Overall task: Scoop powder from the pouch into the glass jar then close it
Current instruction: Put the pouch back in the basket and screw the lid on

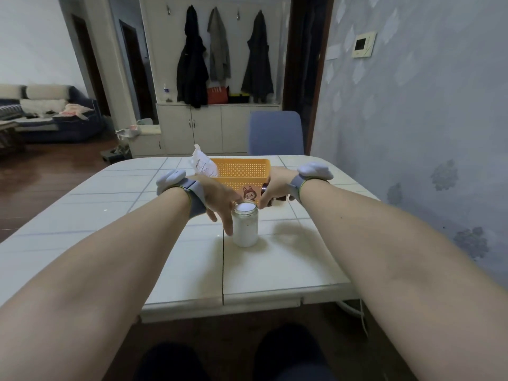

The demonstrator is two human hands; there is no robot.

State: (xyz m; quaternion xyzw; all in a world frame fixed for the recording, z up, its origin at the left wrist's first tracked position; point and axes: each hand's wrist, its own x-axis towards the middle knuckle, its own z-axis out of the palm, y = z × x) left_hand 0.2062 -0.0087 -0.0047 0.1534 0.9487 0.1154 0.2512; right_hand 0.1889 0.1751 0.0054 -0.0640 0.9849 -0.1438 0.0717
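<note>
A glass jar full of white powder stands open on the white tiled table, near its middle. My left hand rests against the jar's left side, fingers spread along the glass. My right hand hovers just right of the jar's rim and is closed around a dark brown object, likely the lid, mostly hidden by the fingers. The white pouch leans upright at the left end of the orange basket behind the jar.
A blue chair stands at the table's far side. A wall runs along the right. The table's front edge is close to my legs. Cabinets with hanging coats and a sofa lie further back.
</note>
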